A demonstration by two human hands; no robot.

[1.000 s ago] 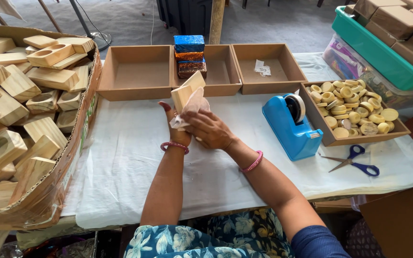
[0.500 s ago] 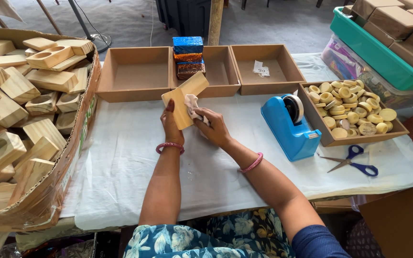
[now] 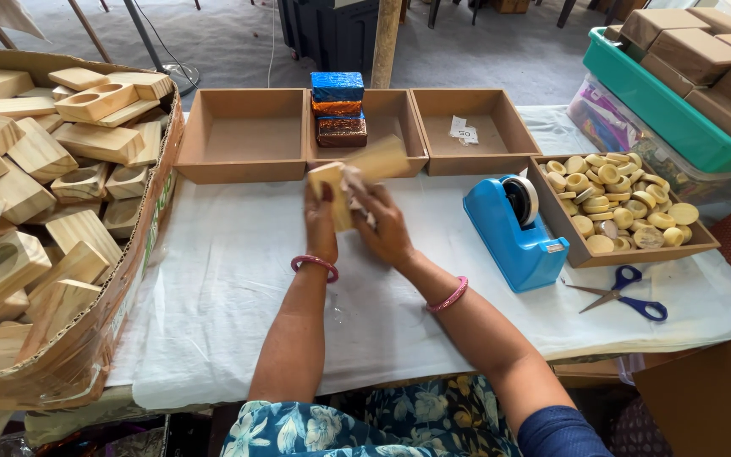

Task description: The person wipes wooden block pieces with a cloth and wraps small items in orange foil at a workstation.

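A pale wooden block (image 3: 371,165) is held up over the white cloth in the middle of the table. My left hand (image 3: 321,222) grips its left end. My right hand (image 3: 384,227) presses a small crumpled cloth or paper (image 3: 355,196) against the block's face. The block tilts up to the right, its far end just in front of the middle brown tray (image 3: 408,140). Pink bangles sit on both wrists.
A cardboard box of wooden blocks (image 3: 40,203) fills the left. Three brown trays stand at the back; the middle one holds foil-wrapped bars (image 3: 338,107). To the right are a blue tape dispenser (image 3: 518,228), a tray of round pale discs (image 3: 615,199), blue scissors (image 3: 623,290) and a green crate (image 3: 678,110).
The block has turned from upright to a flatter, rightward tilt. My right hand has moved along its face with the crumpled piece. Both hands have stayed over the cloth.
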